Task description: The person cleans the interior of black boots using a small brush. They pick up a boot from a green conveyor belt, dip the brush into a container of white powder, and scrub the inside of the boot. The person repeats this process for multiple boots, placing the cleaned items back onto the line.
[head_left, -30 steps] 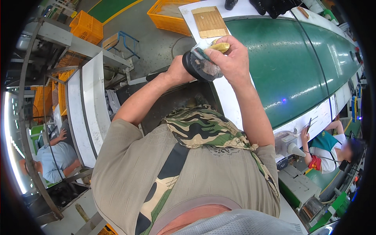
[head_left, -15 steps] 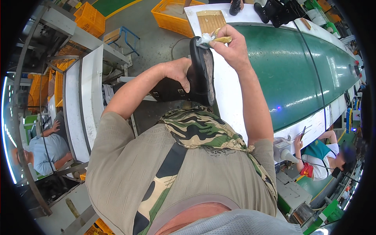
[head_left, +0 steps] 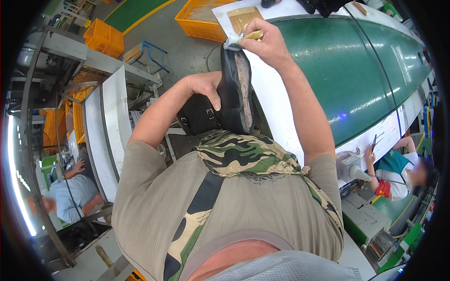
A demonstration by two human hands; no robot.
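A black boot with metal buckles on its shaft is held in front of my body, its rough, unfinished bottom turned to the right. My left hand is closed around the boot, the thumb lying across its side near the buckles. In my right hand, the fingers pinch a crumpled whitish cloth against the boot's far end. A yellowish piece also shows at these fingers; its kind is unclear.
On my right runs a green conveyor belt with a white edge. A brown ribbed board lies at its far end, near a yellow crate. Co-workers are at the left and at the right. A blue-framed stool stands on the floor.
The boot has tilted, so more of its rough bottom faces me. My right hand remains at its far end with the cloth, and the whole view has shifted slightly.
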